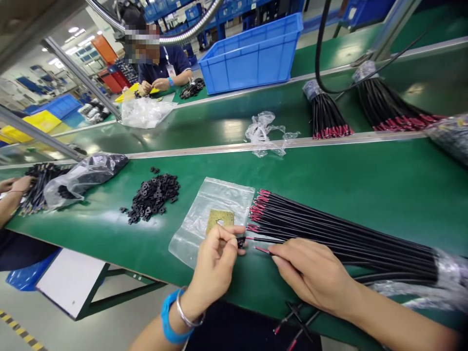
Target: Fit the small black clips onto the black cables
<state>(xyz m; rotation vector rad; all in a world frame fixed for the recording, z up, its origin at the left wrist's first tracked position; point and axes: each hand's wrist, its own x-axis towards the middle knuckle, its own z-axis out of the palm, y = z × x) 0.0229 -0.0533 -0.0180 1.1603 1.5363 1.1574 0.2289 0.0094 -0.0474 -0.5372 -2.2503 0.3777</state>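
My left hand (215, 258) pinches a small black part (241, 242) just in front of a yellowish square pad (220, 220) with a hole, which lies on a clear plastic bag (193, 226). A red wire tip meets that part. My right hand (316, 275) has thumb and forefinger closed on a black cable whose red end (262, 249) points left, close to my left fingers. Behind my right hand a bundle of black cables (329, 222) with red ends fans out on the green table. A pile of small black parts (155, 195) lies left of the bag.
Metal rail (204, 150) crosses behind the work area, with crumpled plastic (268, 134) on it. Beyond stand a blue bin (252, 58) and more cable bundles (329, 114). A person (161, 68) works across the table; another person's hands (18, 185) are far left. Loose cables (300, 319) are near my lap.
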